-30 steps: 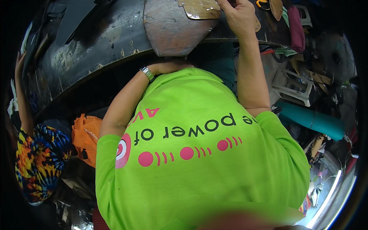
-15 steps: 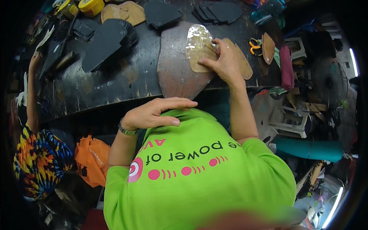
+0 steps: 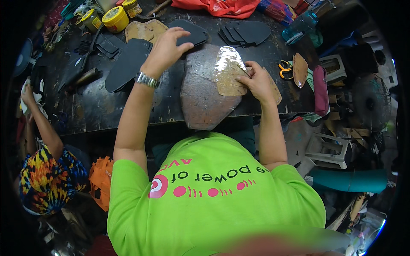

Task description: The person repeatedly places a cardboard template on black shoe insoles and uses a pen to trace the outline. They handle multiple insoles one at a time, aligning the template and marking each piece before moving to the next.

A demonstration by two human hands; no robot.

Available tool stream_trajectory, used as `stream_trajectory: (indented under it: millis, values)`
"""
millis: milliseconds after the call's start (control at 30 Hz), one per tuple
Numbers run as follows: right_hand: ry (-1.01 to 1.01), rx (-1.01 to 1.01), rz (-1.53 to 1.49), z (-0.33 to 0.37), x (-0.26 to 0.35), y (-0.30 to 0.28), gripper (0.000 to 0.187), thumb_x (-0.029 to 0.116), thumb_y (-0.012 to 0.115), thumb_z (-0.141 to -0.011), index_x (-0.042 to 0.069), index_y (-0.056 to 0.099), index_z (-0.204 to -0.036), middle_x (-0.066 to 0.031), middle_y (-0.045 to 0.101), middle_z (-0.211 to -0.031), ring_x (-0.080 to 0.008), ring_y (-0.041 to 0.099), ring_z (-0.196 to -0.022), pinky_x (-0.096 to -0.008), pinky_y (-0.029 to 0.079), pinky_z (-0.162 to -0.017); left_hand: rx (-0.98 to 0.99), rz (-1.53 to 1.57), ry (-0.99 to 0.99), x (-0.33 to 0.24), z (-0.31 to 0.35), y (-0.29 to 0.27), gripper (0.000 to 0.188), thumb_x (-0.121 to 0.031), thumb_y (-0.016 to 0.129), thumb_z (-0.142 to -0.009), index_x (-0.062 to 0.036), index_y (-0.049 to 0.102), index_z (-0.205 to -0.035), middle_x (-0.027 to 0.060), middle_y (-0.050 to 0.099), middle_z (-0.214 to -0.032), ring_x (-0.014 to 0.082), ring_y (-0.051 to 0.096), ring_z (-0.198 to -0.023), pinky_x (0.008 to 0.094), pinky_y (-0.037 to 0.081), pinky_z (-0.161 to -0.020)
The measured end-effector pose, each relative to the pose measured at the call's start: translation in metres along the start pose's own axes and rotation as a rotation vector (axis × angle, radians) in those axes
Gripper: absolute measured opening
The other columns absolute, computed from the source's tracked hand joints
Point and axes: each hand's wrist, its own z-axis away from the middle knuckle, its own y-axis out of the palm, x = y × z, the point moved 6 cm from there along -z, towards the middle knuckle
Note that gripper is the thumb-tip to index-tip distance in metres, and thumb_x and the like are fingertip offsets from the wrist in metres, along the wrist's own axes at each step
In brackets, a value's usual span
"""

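Observation:
My left hand (image 3: 168, 50) reaches over the table beside a stack of black sole-shaped sheets (image 3: 191, 33), fingers apart and nothing in them. My right hand (image 3: 259, 83) pinches a thin dark stick-like tool (image 3: 242, 68); its exact kind is too small to tell. That hand rests at the right edge of a glossy, clear-covered tan template (image 3: 228, 81). Under the template is a worn brown board (image 3: 198, 100) that overhangs the table's near edge. Another tan template (image 3: 274, 88) is partly hidden behind my right hand.
More black pieces (image 3: 124, 68) are stacked to the left, others (image 3: 245, 32) at the back. Yellow tubs (image 3: 115, 20) and tan templates (image 3: 143, 30) stand far left. Orange-handled scissors (image 3: 285, 70) are on the right, near a water bottle (image 3: 300, 27). Another person (image 3: 51, 175) works at left.
My left hand has gone from in front of my body up and forward to the black sheets. The right hand stays at the template. The view has shifted, showing more of the table's far side.

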Motion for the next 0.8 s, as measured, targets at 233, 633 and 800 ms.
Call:
stream_trajectory:
  millis: [233, 633, 800]
  values:
    - [0.164, 0.080, -0.307, -0.003, -0.026, -0.001, 0.043, 0.005, 0.082, -0.078, -0.003, 0.065, -0.117, 0.0031, 0.055, -0.071, -0.0069, 0.050, -0.063, -0.0249, 0.041, -0.057, 0.256, -0.098, -0.182, 0.041, -0.019, 0.034, 0.046, -0.035, 0.073, -0.090, -0.0008, 0.071, -0.121, 0.0218, 0.070, -0.121, 0.0356, 0.067, -0.111, 0.0382, 0.051, -0.097]
    - [0.201, 0.077, -0.956, -0.011, -0.021, -0.020, 0.026, -0.004, 0.069, -0.089, 0.005, 0.059, -0.111, 0.0002, 0.060, -0.078, -0.0037, 0.047, -0.053, -0.0171, 0.035, -0.045, -0.033, -0.176, 0.174, 0.006, -0.010, 0.014, 0.021, -0.021, 0.069, -0.093, -0.0044, 0.073, -0.106, 0.0099, 0.072, -0.101, 0.0291, 0.069, -0.092, 0.0373, 0.053, -0.082]
    - [0.232, -0.052, -1.226, -0.013, -0.030, -0.038, 0.032, -0.006, 0.069, -0.090, 0.006, 0.056, -0.116, -0.0029, 0.061, -0.086, -0.0071, 0.047, -0.054, -0.0187, 0.037, -0.048, -0.261, -0.240, 0.586, -0.069, 0.056, 0.002, 0.020, -0.013, 0.075, -0.077, -0.0118, 0.070, -0.096, 0.0024, 0.068, -0.093, 0.0196, 0.063, -0.086, 0.0347, 0.049, -0.079]
